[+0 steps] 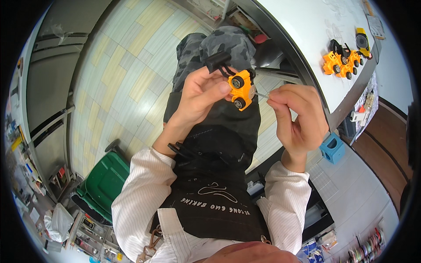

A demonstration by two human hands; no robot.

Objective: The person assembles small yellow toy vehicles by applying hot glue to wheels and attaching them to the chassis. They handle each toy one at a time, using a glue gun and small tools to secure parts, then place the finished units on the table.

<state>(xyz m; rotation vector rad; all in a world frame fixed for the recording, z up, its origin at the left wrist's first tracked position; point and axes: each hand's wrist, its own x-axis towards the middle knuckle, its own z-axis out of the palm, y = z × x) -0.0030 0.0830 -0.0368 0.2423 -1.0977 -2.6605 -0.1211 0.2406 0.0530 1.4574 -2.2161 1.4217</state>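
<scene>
My left hand (pixel 199 94) is closed around a small orange toy construction vehicle (pixel 241 83), held up above my lap. Two black wheels of the toy face up, and a black cylindrical part (pixel 218 62) sticks out at its upper left. Between the thumb and fingers of my right hand (pixel 302 116) is a thin metal rod (pixel 262 95). Its far end reaches the toy's right side, by a pale round patch; whether it goes in cannot be seen. The rod's other end is hidden in my fingers.
To the right, a white table (pixel 302 26) carries several orange toy vehicles (pixel 344 62) and a yellow-and-black object (pixel 362 41), perhaps a tape measure. A green bin (pixel 103 184) stands at lower left, a light blue stool (pixel 332 148) at right. Grey cabinet doors (pixel 57 65) line the left.
</scene>
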